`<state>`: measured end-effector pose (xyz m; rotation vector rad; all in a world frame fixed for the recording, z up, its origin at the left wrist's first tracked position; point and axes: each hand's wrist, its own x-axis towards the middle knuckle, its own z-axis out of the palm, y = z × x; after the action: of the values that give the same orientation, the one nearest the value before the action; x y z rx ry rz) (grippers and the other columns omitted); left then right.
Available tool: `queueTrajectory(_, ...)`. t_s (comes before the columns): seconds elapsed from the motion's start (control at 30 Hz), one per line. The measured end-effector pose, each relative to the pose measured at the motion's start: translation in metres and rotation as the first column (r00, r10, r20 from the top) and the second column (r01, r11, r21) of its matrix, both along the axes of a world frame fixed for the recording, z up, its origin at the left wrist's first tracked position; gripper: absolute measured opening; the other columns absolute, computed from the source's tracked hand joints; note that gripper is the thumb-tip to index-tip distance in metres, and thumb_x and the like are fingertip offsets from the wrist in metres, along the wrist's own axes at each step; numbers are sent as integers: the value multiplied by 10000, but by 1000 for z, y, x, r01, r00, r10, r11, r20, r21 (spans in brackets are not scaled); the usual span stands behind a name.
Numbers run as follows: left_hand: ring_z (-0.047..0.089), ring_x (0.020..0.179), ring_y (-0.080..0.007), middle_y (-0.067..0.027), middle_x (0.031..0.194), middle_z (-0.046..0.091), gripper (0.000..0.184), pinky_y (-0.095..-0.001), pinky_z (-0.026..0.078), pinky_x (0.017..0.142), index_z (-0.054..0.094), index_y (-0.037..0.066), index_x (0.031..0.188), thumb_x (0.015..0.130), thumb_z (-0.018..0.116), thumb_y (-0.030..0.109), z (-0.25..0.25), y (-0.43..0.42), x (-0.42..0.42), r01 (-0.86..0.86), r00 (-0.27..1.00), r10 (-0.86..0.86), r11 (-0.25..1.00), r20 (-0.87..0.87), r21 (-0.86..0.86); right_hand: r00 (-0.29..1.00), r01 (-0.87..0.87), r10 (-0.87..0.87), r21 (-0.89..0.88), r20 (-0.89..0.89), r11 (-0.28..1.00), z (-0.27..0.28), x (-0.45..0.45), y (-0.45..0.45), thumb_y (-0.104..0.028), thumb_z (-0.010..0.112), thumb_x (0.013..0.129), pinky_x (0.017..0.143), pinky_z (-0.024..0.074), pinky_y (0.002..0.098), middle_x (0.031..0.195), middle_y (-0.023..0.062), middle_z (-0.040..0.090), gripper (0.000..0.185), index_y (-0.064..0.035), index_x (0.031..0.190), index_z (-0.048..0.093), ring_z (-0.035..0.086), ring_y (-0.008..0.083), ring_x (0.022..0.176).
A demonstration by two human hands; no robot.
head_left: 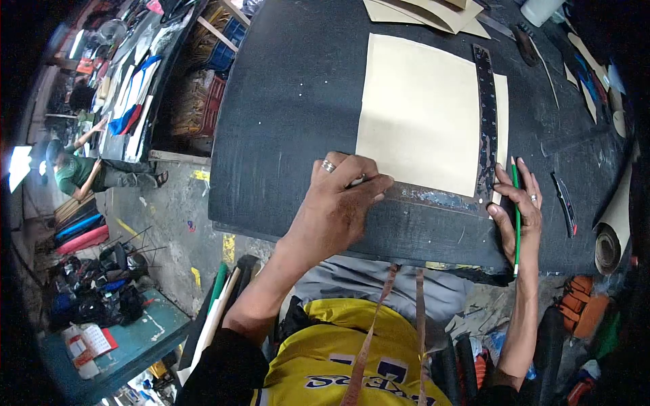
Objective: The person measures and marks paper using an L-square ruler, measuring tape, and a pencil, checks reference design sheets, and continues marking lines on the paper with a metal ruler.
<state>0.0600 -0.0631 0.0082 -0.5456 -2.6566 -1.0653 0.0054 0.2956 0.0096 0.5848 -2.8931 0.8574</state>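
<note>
A sheet of cream card lies on the dark worktable. Along its right and lower edges rests a worn metal L-square, its corner near my right hand. My left hand is closed at the card's lower left corner, by the end of the square's short arm. A small silvery bit shows between its fingers, but its kind is hidden. My right hand has its fingertips on the square's corner and the card strip beside it. A long green pencil is held along its fingers, tip pointing away from me.
More card sheets lie at the table's far edge. A box cutter and a roll of material are on the right. A measuring tape hangs down my front. Another person is at a cluttered bench on the left.
</note>
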Motion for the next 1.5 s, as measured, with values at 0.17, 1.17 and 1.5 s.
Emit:
queueTrajectory(0.17,575,1038,-258,-51,1129,640,320,-420,409,853,815,70,1184,889,755,-38,-1,-1,-1,14,1000,-14,1000,-12,7,1000,-10,10,-2,-2,1000,-3,0,3,-245,859,907,1362,180,577,1441,58,749,287,-107,1150,794,439,336,1598)
queueTrajectory(1.17,636,1045,-282,-95,1121,710,321,-404,515,911,840,45,1176,884,753,-55,14,7,-2,-50,998,51,998,34,-36,999,-47,47,-33,22,998,-4,-1,5,-309,854,913,1348,168,572,1448,26,748,339,-105,1180,811,424,331,1609)
queueTrajectory(1.5,661,1055,-287,-105,1129,723,298,-402,537,925,841,38,1167,892,762,-46,16,9,-2,-66,996,70,995,60,-75,999,-31,31,-46,11,998,-4,0,4,-282,864,907,1336,179,609,1412,-10,767,308,-179,1193,818,449,328,1595)
